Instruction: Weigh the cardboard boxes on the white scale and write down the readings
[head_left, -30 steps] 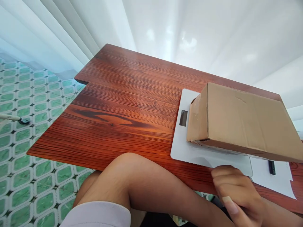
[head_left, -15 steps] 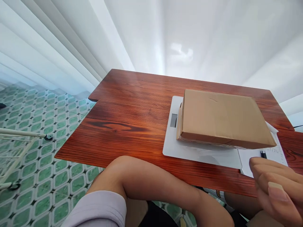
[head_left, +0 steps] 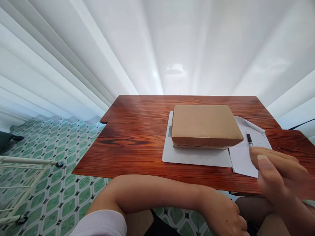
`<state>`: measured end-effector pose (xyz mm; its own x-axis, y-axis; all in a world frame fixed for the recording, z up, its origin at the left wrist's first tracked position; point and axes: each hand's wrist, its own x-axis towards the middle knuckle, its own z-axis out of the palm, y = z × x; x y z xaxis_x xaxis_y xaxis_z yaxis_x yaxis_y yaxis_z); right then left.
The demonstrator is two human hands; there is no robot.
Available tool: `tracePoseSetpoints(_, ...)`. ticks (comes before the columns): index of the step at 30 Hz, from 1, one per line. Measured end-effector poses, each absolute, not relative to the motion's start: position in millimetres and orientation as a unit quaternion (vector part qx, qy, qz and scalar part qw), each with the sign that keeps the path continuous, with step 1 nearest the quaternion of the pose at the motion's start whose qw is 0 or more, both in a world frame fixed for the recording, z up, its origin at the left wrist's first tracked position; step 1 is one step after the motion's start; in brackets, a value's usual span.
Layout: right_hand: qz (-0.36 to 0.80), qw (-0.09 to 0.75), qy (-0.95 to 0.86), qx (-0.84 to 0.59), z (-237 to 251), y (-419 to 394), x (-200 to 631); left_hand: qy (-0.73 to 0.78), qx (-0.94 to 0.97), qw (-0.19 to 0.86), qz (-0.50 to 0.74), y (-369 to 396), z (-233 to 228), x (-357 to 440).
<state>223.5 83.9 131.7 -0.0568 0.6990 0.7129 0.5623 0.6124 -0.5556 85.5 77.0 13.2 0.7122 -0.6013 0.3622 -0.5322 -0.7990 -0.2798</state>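
A closed brown cardboard box [head_left: 203,123] lies flat on a white flat scale [head_left: 189,157], whose grey display strip shows at the box's left. My right hand [head_left: 278,173] is raised at the right with bent fingers and the thumb against them. It looks closed, nothing shows in it, and it is slightly blurred. Behind it are white sheets of paper [head_left: 243,160] with writing, and a black pen [head_left: 249,138] whose lower end the fingers cover. My left hand [head_left: 225,213] is low in front of the table, back up, with curled fingers. Its palm is hidden and its lower part cut off.
The dark red wooden table [head_left: 133,150] has a stepped left edge. White curtains [head_left: 152,46] hang behind it. At the left a white metal rack on casters [head_left: 29,160] stands on the green tiled floor [head_left: 66,186]. A dark object [head_left: 7,139] is at the far left.
The view has tilted up and turned right, so the box and scale appear further left and smaller. More of the paper and pen shows, and my left hand has come into view.
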Motion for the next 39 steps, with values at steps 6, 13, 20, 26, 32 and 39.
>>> tracePoseSetpoints(6, -0.024, 0.529, -0.704, -0.473, 142, 88, 227, 0.194, -0.892, 0.085, -0.4, 99, 82, 62)
tracePoseSetpoints(13, -0.055, 0.504, -0.674, -0.537, 146, 99, 231, -0.058, -0.879, 0.159, -0.446, 124, 113, 17)
tracePoseSetpoints(20, -0.065, 0.497, -0.634, -0.589, 138, 112, 242, -0.266, -0.772, 0.151, -0.556, 150, 111, -15)
tracePoseSetpoints(26, -0.019, 0.468, -0.632, -0.617, 121, 124, 243, -0.364, -0.727, 0.091, -0.575, 165, 90, -23)
tracePoseSetpoints(32, 0.133, 0.445, -0.597, -0.655, 104, 134, 240, -0.429, -0.669, -0.144, -0.589, 174, 74, -23)
tracePoseSetpoints(39, 0.332, 0.49, -0.49, -0.64, 97, 140, 235, -0.478, -0.505, -0.462, -0.551, 178, 83, -21)
